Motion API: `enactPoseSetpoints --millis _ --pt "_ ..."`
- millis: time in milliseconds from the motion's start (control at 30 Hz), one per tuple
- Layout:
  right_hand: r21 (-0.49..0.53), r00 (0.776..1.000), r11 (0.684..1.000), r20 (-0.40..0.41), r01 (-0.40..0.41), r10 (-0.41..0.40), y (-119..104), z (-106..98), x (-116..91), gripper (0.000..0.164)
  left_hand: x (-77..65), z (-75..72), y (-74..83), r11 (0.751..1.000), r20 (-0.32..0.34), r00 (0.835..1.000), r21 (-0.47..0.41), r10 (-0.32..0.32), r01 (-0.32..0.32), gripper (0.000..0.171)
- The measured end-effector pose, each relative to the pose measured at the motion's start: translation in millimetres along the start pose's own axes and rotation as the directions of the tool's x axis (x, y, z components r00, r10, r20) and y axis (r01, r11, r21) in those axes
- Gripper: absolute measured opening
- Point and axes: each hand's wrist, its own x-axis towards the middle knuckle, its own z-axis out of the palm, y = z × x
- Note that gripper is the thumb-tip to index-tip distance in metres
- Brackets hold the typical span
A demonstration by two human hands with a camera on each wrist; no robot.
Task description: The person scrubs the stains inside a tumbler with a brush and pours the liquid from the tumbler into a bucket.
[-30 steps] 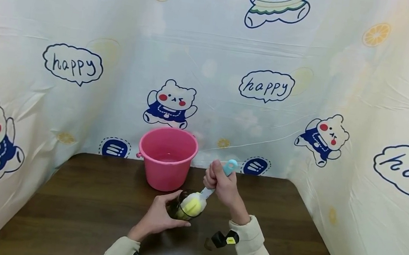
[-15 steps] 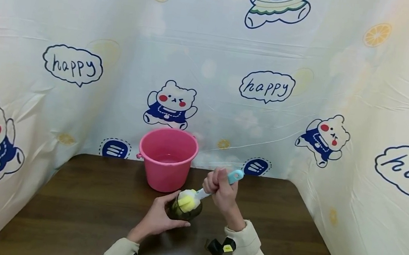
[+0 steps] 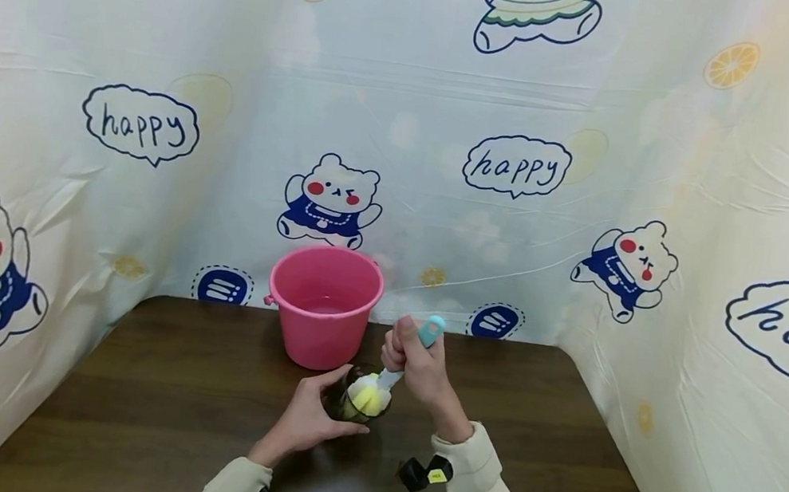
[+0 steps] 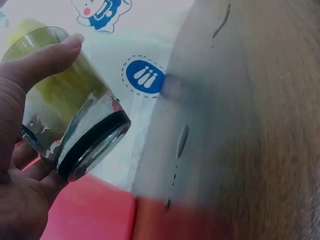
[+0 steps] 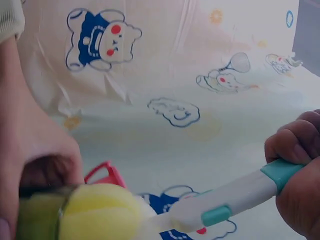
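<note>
My left hand (image 3: 307, 420) grips a dark, see-through drinking glass (image 4: 65, 107), thumb on one side and fingers on the other. The glass is tilted, its mouth turned toward my right hand (image 3: 423, 365). That hand has its fingers curled round the teal end of a sponge cup brush (image 5: 235, 200) with a white and teal handle. The brush's yellow and white sponge head (image 3: 368, 396) is partly inside the glass and bulges from the mouth. In the left wrist view the yellow sponge shows blurred through the glass wall, above the thick base.
A pink bucket (image 3: 316, 334) stands behind the hands at the back of the dark wooden table (image 3: 154, 405). Small wet drops (image 4: 183, 142) lie on the tabletop. A printed cloth (image 3: 409, 103) with cartoon bears hangs behind and at the sides.
The right hand swings the brush: its handle tips right and lower, then back left and steeper. The sponge shifts in the glass mouth and now sits slightly deeper than at first. The left hand stays put.
</note>
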Motion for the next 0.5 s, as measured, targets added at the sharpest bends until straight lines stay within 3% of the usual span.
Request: enactPoseSetpoints --millis 133,267,367,500 --pt "0.057 0.994 0.998 -0.108 0.023 -0.017 3.8 1.4 0.6 0.049 -0.3 1.7 -0.3 1.000 0.005 1.000 -0.026 0.005 -0.005 0.092" --pt "-0.009 0.966 0.996 -0.244 0.085 -0.085 5.7 -0.6 0.7 0.050 0.5 1.4 -0.2 0.999 -0.026 1.000 -0.040 0.012 -0.013 0.091" --pt "-0.078 0.962 0.995 -0.261 0.065 -0.083 4.8 -0.8 -1.1 0.050 1.6 0.8 0.3 0.999 -0.057 0.998 -0.031 0.021 -0.023 0.092" --pt "-0.062 0.973 0.998 -0.229 -0.015 0.001 2.9 1.4 -3.7 0.050 1.6 1.9 1.1 0.999 -0.047 0.998 -0.010 0.032 -0.032 0.093"
